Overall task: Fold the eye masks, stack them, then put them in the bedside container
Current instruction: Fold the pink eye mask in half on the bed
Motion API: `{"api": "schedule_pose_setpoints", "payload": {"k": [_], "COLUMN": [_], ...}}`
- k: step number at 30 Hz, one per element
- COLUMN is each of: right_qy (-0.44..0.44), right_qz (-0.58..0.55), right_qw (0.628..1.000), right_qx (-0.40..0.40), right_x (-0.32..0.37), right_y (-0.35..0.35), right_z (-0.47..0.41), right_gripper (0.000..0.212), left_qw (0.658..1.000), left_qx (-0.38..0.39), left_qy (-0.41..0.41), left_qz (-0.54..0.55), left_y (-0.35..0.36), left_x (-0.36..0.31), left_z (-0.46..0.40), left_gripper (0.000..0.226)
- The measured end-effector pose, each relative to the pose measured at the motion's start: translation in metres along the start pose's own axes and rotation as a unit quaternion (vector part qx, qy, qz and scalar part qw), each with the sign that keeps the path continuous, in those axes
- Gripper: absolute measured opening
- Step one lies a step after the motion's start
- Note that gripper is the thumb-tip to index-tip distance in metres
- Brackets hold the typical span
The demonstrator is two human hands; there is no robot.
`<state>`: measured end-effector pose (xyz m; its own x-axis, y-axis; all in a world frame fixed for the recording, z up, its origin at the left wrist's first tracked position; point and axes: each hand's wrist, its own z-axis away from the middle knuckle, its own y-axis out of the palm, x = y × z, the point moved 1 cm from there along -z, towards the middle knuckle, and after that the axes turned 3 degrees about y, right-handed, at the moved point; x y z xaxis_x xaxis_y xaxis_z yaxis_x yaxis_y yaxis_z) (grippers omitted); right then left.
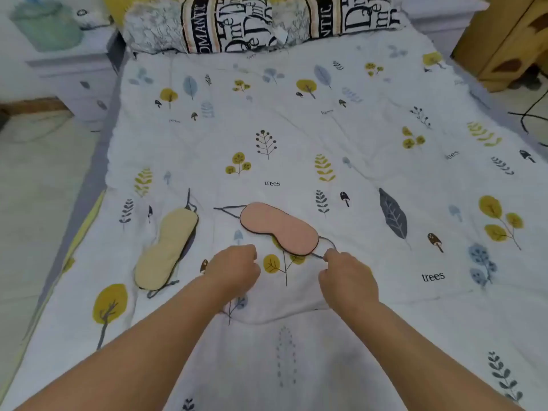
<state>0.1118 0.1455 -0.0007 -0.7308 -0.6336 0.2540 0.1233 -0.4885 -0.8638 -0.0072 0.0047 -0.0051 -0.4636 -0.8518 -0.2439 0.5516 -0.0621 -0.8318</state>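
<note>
A pink eye mask (278, 228) lies flat and unfolded on the bed, its dark strap trailing off both ends. My right hand (347, 277) pinches the strap at the mask's right end. Just below the mask's left half, my left hand (234, 269) is curled into a loose fist and holds nothing that I can see. A beige eye mask (166, 249) lies unfolded to the left, with its strap sticking out at top and bottom. A pale green container (47, 26) stands on the white bedside table at the far left.
The bed is covered by a white quilt (370, 173) printed with trees and leaves. Pillows (255, 22) lie at the head of the bed. The white bedside table (74, 69) stands left of them. A cardboard box (504, 40) sits at the far right.
</note>
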Motion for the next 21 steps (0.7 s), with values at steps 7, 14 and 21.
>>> {"api": "schedule_pose_setpoints", "payload": {"k": [7,14,21], "right_qy": [0.054,0.098,0.124], "right_qz": [-0.032,-0.038,-0.116], "right_qw": [0.998,0.994,0.985], "right_qx": [-0.016,0.008,0.014], "right_x": [0.005,0.012,0.008], "right_y": [0.043,0.081,0.092], "right_z": [-0.062,-0.102,-0.116], "right_gripper": [0.029,0.027,0.028], "left_qw": [0.998,0.990,0.988], "left_qx": [-0.051,-0.135,-0.133], "left_qy": [-0.019,-0.019,-0.061], "left_qz": [-0.009,-0.042,-0.047], "left_y": [0.030,0.043,0.052], "left_x": [0.018,0.025,0.040], "left_z": [-0.072,-0.131,-0.170], "left_gripper": [0.034,0.025,0.033]}}
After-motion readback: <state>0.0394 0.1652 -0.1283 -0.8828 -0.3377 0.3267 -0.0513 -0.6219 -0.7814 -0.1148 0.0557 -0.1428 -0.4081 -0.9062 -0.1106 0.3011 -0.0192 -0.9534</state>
